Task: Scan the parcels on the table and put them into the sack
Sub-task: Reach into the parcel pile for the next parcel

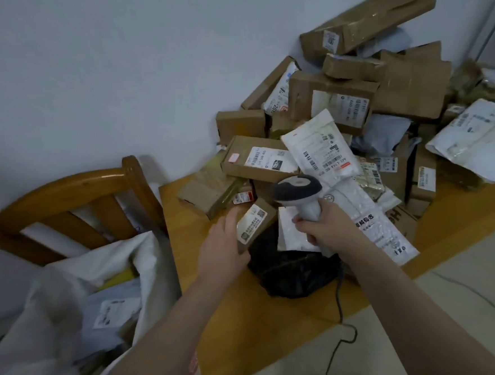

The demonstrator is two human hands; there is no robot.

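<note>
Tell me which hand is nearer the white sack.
Left. The left hand, holding a small box, is just right of the sack; the right hand grips the scanner farther right.

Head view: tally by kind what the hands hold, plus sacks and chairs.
Small labelled cardboard box, in left hand: 1
Barcode scanner, in right hand: 1
White sack: 1
Wooden chair: 1
Total: 4

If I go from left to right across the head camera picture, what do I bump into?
Wooden chair → white sack → left hand holding a small box → scanner in the right hand → big white mailer.
</note>
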